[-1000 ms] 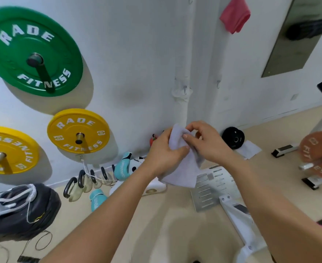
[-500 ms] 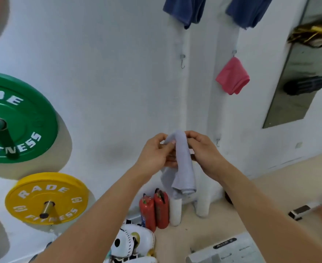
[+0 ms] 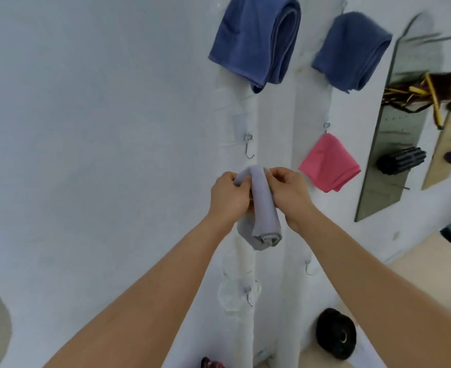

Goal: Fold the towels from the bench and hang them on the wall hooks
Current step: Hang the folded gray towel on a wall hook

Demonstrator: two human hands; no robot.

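Head camera looks past my two bare arms to my hands by the white wall. My left hand (image 3: 228, 193) and my right hand (image 3: 288, 191) both pinch the top of one soft pale purple towel (image 3: 263, 208). It is folded into a long thick strip and hangs down between my hands, with a rolled-up end at the bottom. Just above the towel is one bare metal hook (image 3: 249, 146), shaped like a J. Two more small hooks sit below the towel. Right of the towel hangs one pink cloth (image 3: 328, 163), thin and smooth, with pointy corners. Higher up hang two dark blue towels (image 3: 256, 41), thick and fluffy, folded over. Far to the right of the towel is a shiny mirror (image 3: 394, 144). I can see no writing.
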